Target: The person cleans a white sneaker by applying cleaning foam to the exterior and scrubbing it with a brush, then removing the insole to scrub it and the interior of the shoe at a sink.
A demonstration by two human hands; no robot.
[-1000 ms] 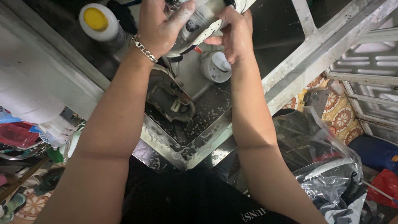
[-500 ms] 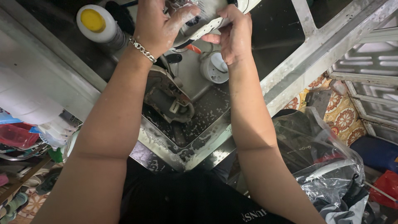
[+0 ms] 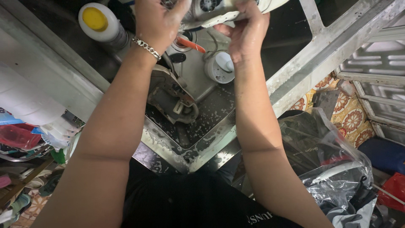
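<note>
Both my hands hold a white shoe [image 3: 223, 10] over a steel sink [image 3: 190, 143], at the top edge of the view. My left hand [image 3: 158, 21], with a chain bracelet at the wrist, grips its left end. My right hand [image 3: 247, 31] pinches its lower edge. Most of the shoe is cut off by the frame. Soap foam speckles my hands and the sink rim. Below, in the basin, lies a dark worn shoe [image 3: 171, 97], and a small white cup [image 3: 219, 67] sits near an orange brush handle [image 3: 190, 43].
A bottle with a yellow cap [image 3: 99, 21] stands on the dark counter at the upper left. A white bottle and red plastic items [image 3: 25, 126] sit at the left. Clear plastic bags with shoes [image 3: 333, 169] lie on the patterned floor at the right, beside a metal grille [image 3: 375, 63].
The white shoe and both hands have risen toward the top edge of the view, so less of the shoe shows. The sink items have not moved.
</note>
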